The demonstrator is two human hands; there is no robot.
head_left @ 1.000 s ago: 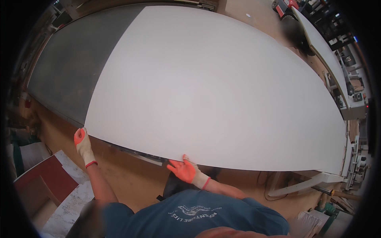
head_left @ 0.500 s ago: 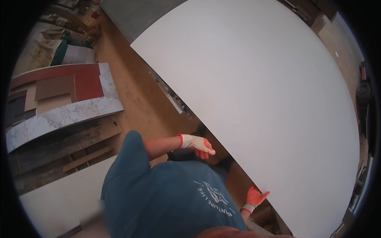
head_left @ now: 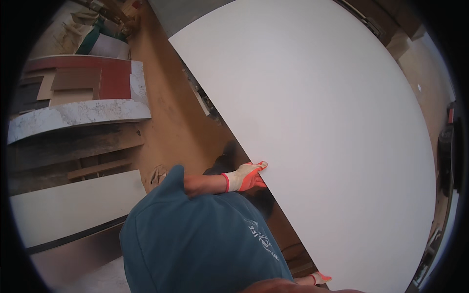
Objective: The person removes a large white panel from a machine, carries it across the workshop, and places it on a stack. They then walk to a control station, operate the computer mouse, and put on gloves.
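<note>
A large white board (head_left: 322, 127) spreads over the middle and right of the view, its near left edge slanting past my body. My left hand (head_left: 246, 177), in a cream and orange work glove, grips that edge with the thumb on the top face; the other fingers go below it, partly out of sight. Farther down the same edge my right hand (head_left: 320, 278), gloved alike, has its thumb on top of the board. Its remaining fingers are hidden beneath.
On the left lies a stack of boards and offcuts (head_left: 78, 80) in red, brown and marbled white. Below it is a pale panel (head_left: 73, 207). Brown floor (head_left: 163, 117) runs between the stacks and the white board. A grey surface (head_left: 185, 12) adjoins the board's far end.
My left hand has moved from beside the board onto its edge and taken hold. My right hand now sits lower in view, still at the edge. The whole view has turned slightly.
</note>
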